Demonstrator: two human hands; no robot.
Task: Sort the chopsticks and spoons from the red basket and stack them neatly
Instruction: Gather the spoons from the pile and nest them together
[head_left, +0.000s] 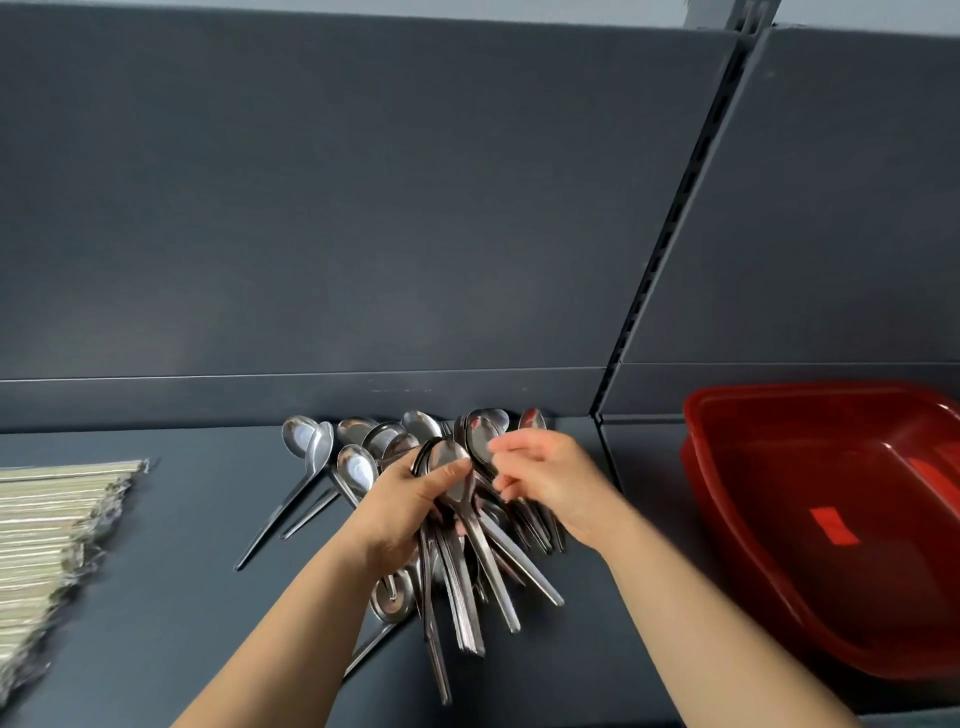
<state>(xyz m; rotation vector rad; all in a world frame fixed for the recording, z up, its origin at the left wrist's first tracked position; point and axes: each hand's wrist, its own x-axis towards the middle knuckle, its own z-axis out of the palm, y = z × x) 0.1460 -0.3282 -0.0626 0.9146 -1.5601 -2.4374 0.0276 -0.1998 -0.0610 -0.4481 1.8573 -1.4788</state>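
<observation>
Far left on the dark shelf we find the chopsticks laid in a flat stack, their long axis running left to right. Next come a few loose spoons, bowls near the back wall, handles slanting toward the person.

At the middle the left grip is clenched round a bundle of spoons, thumb across the top bowl. The bundle's long axis runs away from the person: bowls point to the back wall and handles fan out below the hand.

Just to its right the right grip hovers with fingers curled at the bowls of the unsorted spoons lying by the wall. Blur keeps us from telling whether it pinches one. Those spoons lie the same way as the bundle, bowls away, so we judge the next one needs only a short carry leftward onto the bundle, and the right grip is plainly the nearer.

Far right stands the red basket, in which we see neither spoon nor chopstick.
</observation>
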